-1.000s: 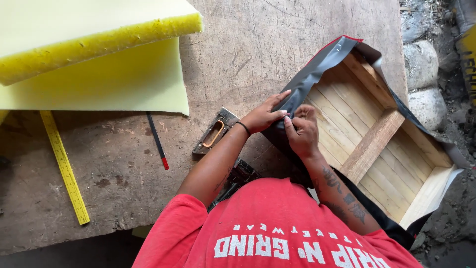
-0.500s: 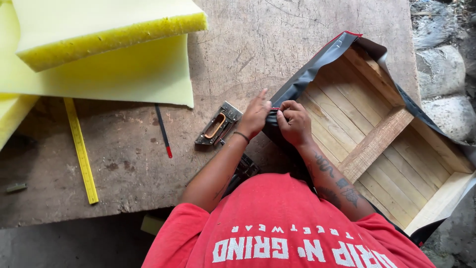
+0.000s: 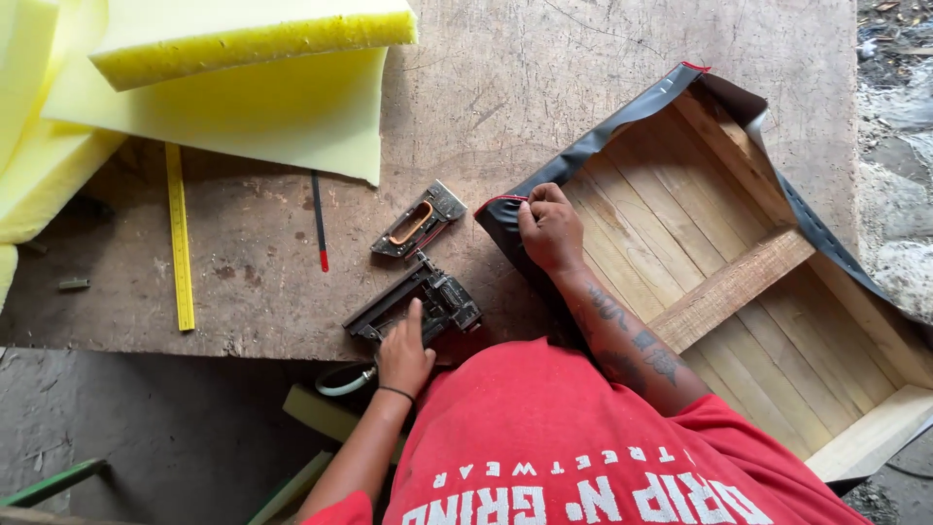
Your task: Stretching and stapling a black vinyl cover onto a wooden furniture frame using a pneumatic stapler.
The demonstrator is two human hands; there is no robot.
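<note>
My left hand [image 3: 403, 355], a dark band on its wrist, grips a black pneumatic stapler [image 3: 445, 297] lying at the near edge of the wooden table [image 3: 544, 58]. My right hand [image 3: 549, 228] pinches and presses down a fold of black cover material [image 3: 583, 151] with red stitching at the near-left corner of an upturned wooden slatted frame [image 3: 729, 287]. The black material wraps up around the frame's left and far edges. A metal hand stapler with an orange grip [image 3: 420, 221] lies between the two hands.
Thick yellow foam slabs [image 3: 243, 58] lie at the table's far left. A yellow folding ruler [image 3: 179, 238] and a black pencil with a red tip [image 3: 319, 219] lie on the table. A pale hose [image 3: 340, 384] hangs below the stapler. Rubble ground [image 3: 894, 146] lies right.
My left hand has left the frame's corner and moved down to the pneumatic stapler at the table's edge. My right hand stays on the black fold.
</note>
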